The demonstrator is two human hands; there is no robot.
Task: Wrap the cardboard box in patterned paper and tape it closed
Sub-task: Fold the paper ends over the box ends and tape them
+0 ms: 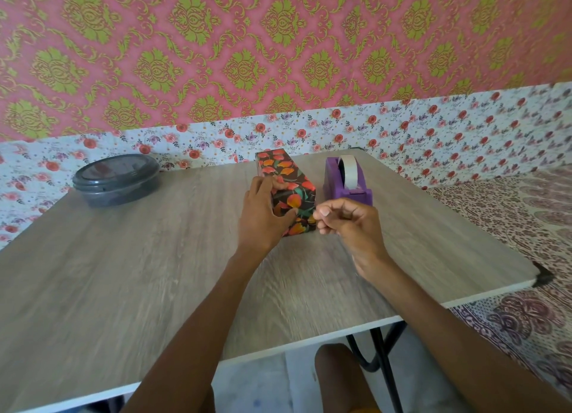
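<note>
A long box (288,177) covered in dark paper with orange and red leaves lies on the wooden table (123,258), its length running away from me. My left hand (263,214) grips its near end, thumb pressed on the near face and fingers over the top left edge. My right hand (343,219) hovers just right of the box's near end, fingers curled and thumb pinched against the fingertips; whether a clear piece of tape is between them I cannot tell. A purple tape dispenser (346,180) with a white roll stands right of the box.
A dark round lidded container (116,179) sits at the table's far left. The table's right edge ends at a black corner cap (541,278), with a patterned bedspread (526,227) beyond. A floral cloth covers the wall base behind. My knee and the black table legs show below the front edge.
</note>
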